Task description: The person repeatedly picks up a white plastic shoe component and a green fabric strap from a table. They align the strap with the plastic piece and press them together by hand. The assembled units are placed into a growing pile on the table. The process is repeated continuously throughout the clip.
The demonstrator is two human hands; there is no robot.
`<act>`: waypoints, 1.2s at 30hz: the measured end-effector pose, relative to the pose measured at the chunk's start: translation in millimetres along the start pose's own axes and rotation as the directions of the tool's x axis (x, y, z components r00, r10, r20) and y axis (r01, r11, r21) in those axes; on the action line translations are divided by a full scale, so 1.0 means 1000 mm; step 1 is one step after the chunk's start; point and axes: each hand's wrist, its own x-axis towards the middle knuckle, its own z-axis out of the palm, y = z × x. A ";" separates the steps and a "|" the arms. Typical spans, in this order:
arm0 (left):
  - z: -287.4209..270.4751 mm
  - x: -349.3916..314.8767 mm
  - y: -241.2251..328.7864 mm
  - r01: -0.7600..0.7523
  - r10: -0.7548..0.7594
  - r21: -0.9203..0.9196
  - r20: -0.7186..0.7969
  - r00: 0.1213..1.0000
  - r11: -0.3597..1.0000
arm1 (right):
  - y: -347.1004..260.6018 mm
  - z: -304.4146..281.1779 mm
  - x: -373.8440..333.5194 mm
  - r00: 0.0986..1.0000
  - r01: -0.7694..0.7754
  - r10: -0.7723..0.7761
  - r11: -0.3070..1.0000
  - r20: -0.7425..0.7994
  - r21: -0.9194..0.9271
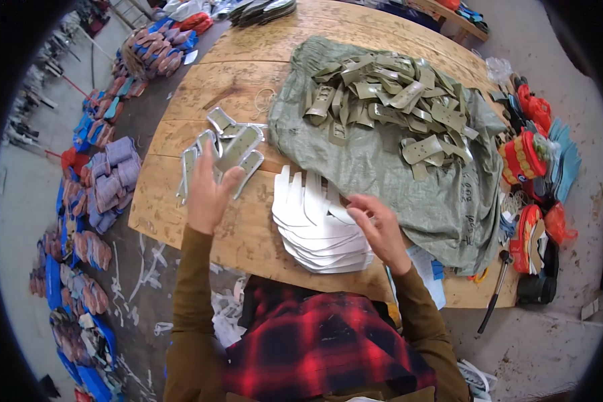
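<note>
My left hand [211,194] is open, fingers stretched and thumb apart, over a small group of olive pieces with pale edging [238,147] on the wooden table. Whether it touches one is hard to tell. A fanned stack of thin white cut-out pieces [321,244] lies in front of me, long narrow tips pointing away. At its right side my right hand [384,233] has curled fingers, the thumb and forefinger closed on the edge of an upper white piece [342,213]. Beyond, a heap of olive pieces with holes [395,94] rests on a green woven sack [375,181].
The wooden table [187,90] carries dark flat pieces [262,10] at its far edge. A black-handled hammer [496,291] lies at the right edge, near red packages [522,157] and blue pieces [564,161]. Bundles [114,171] line the floor at left, beside white scraps [147,271].
</note>
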 end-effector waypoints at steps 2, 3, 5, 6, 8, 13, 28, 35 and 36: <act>-0.011 0.007 -0.012 -0.203 0.245 0.272 -0.131 0.961 0.941 | 0.021 0.015 0.005 0.985 0.154 -0.174 0.922 -0.024 -0.355; -0.010 0.000 -0.008 -0.150 0.163 0.087 -0.155 0.974 0.985 | 0.024 0.022 0.006 0.970 0.200 -0.244 0.825 -0.014 -0.528; 0.007 -0.026 0.015 0.011 -0.012 -0.157 -0.011 1.000 0.988 | 0.032 0.031 0.010 0.941 0.201 -0.337 0.641 -0.037 -0.741; 0.016 -0.041 0.030 0.103 -0.087 -0.267 0.072 0.994 0.958 | 0.035 0.031 0.011 0.949 0.191 -0.314 0.657 -0.034 -0.729; 0.041 -0.069 0.050 0.077 -0.023 -0.257 0.206 0.978 0.963 | 0.041 0.032 0.014 0.963 0.178 -0.269 0.697 -0.023 -0.695; 0.077 -0.091 0.085 0.237 -0.064 -0.308 0.482 0.874 0.922 | 0.051 0.022 0.015 0.970 0.175 -0.242 0.756 -0.021 -0.631; 0.109 -0.088 0.067 -0.212 0.230 -0.090 0.341 0.912 0.973 | 0.050 0.011 0.012 0.980 0.154 -0.199 0.787 -0.010 -0.597; 0.099 -0.086 0.098 0.235 -0.105 -0.336 0.362 0.926 0.912 | 0.018 0.001 0.000 0.948 0.290 -0.318 0.873 -0.007 -0.392; 0.101 -0.085 0.101 0.443 -0.195 -0.490 0.476 0.858 0.751 | 0.006 -0.001 -0.005 0.930 0.344 -0.367 0.855 0.018 -0.388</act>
